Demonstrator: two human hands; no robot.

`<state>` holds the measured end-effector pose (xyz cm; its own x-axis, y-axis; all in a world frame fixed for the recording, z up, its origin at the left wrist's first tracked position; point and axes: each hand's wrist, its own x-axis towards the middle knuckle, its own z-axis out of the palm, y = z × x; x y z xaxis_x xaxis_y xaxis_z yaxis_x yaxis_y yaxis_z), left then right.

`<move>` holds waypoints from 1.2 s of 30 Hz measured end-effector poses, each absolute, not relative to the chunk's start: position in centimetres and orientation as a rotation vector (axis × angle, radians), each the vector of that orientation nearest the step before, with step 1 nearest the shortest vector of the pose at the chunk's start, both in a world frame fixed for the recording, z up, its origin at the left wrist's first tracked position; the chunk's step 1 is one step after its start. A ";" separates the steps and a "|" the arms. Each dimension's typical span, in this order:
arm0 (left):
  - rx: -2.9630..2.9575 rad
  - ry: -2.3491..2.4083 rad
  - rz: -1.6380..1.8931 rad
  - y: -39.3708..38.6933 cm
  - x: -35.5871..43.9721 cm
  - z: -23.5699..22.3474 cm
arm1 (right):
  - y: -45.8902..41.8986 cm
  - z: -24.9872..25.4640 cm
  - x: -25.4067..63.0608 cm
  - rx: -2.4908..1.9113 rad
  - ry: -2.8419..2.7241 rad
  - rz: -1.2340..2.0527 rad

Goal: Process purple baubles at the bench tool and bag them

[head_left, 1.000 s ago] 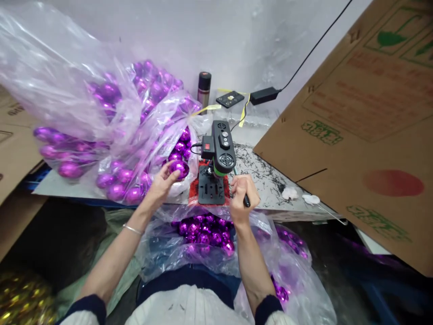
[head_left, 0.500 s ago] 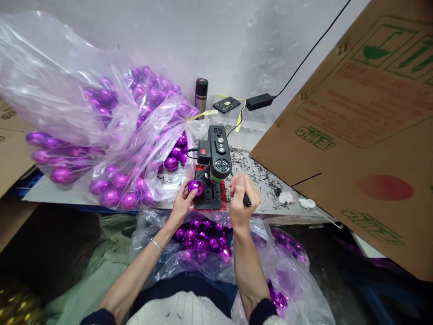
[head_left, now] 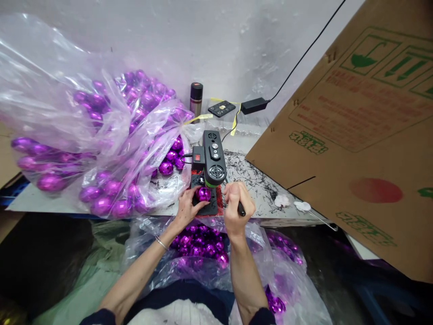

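A shiny purple faceted ball [head_left: 203, 194] sits on the black base plate [head_left: 212, 209], just below the front end of a black machine head [head_left: 214, 155]. My left hand [head_left: 186, 208] holds this ball from the left, with the fingers behind it and the thumb along its near side. On the machine's right, my right hand [head_left: 238, 208] is closed in a fist round a black handle [head_left: 241, 209]. The lever between that handle and the machine is mostly hidden by the fist.
Clear plastic bags [head_left: 115, 158] of purple balls stand at left. More purple balls [head_left: 199, 246] lie in plastic at my lap. A large cardboard box [head_left: 348, 149] leans at right. Behind stand a dark bottle [head_left: 196, 101], a black card-like item [head_left: 221, 108] and a power adapter [head_left: 254, 105]. Black scraps [head_left: 250, 174] litter the table.
My left hand has brought the ball to the right, under the front of the machine head. My right hand stays on the handle. The whole view has shifted slightly.
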<state>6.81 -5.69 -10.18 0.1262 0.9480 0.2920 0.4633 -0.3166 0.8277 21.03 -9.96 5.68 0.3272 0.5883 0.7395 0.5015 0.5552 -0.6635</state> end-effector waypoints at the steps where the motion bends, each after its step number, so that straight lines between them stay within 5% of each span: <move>1: 1.888 1.353 1.130 -5.7 7.0 -10.3 | -10.0 5.7 21.0 -1.071 -1.306 0.078; 18: 1.979 1.346 1.163 -5.8 7.7 -10.9 | -10.2 -1.8 20.8 -0.976 -1.341 -0.122; 36: 1.984 1.327 1.182 -5.7 7.6 -11.2 | -9.8 -3.0 20.4 -0.965 -1.290 -0.175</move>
